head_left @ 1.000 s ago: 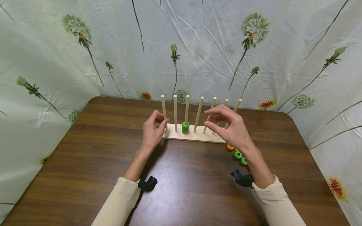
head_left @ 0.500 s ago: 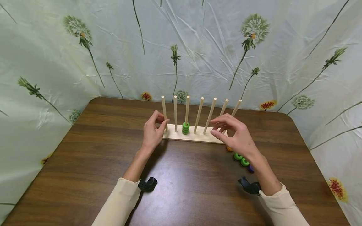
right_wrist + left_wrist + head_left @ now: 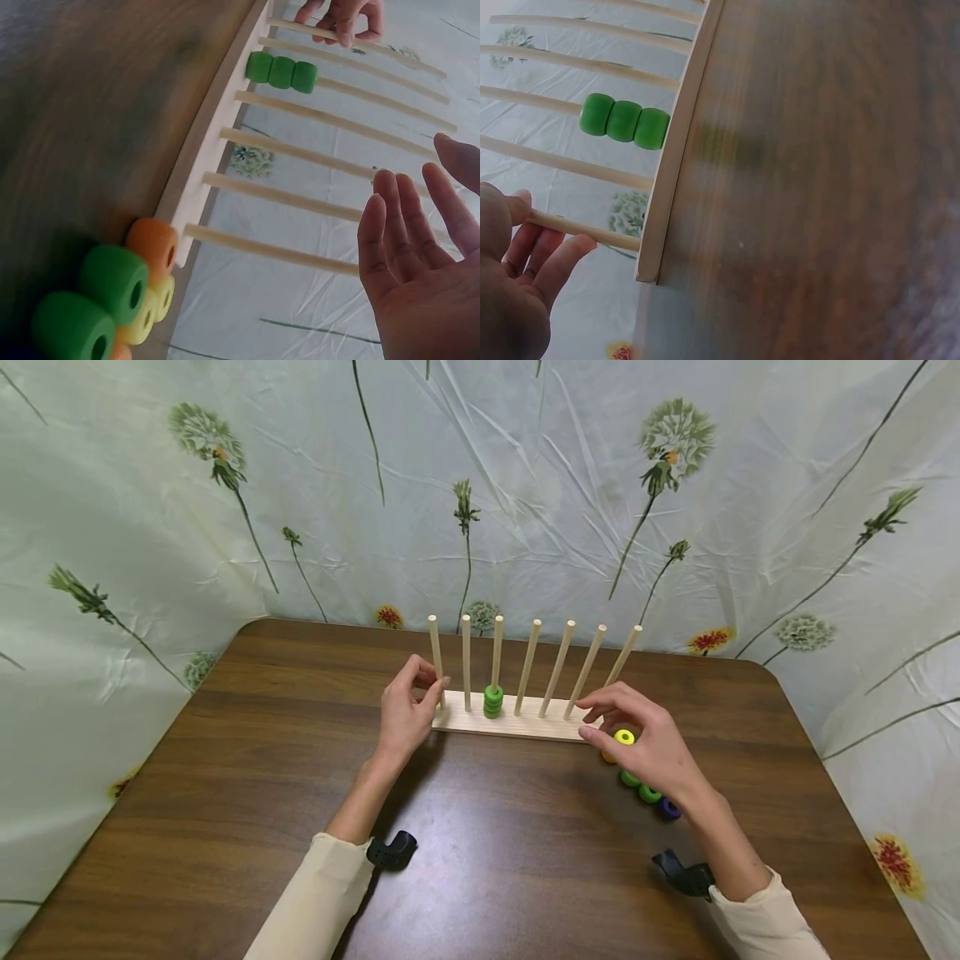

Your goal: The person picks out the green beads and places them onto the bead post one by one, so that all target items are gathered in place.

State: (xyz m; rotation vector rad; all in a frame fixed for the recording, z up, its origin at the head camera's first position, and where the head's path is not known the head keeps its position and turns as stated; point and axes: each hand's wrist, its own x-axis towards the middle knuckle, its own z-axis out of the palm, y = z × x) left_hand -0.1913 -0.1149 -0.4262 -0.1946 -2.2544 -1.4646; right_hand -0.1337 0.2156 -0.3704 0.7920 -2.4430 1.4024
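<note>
A wooden rack has a pale base [image 3: 517,727] with several upright pegs. Three green beads [image 3: 492,702] are stacked on the third peg from the left. My left hand [image 3: 405,706] pinches the leftmost peg [image 3: 615,238] between thumb and fingers. By the rack's right end hovers my right hand [image 3: 645,735], fingers relaxed and holding nothing; in the right wrist view the palm [image 3: 427,300] is bare. Below it on the table lie loose beads: a yellow bead [image 3: 624,737], an orange bead [image 3: 154,244], green beads [image 3: 112,281] and a dark blue bead [image 3: 669,808]. The right hand partly hides this group.
The brown wooden table [image 3: 487,860] extends around the rack. Behind it hangs a pale sheet [image 3: 525,510] printed with flowers. Black straps [image 3: 393,850] are on both wrists.
My right hand has moved from in front of the right-hand pegs to the right and down, over the loose beads, uncovering more pegs. The left hand stays at the leftmost peg.
</note>
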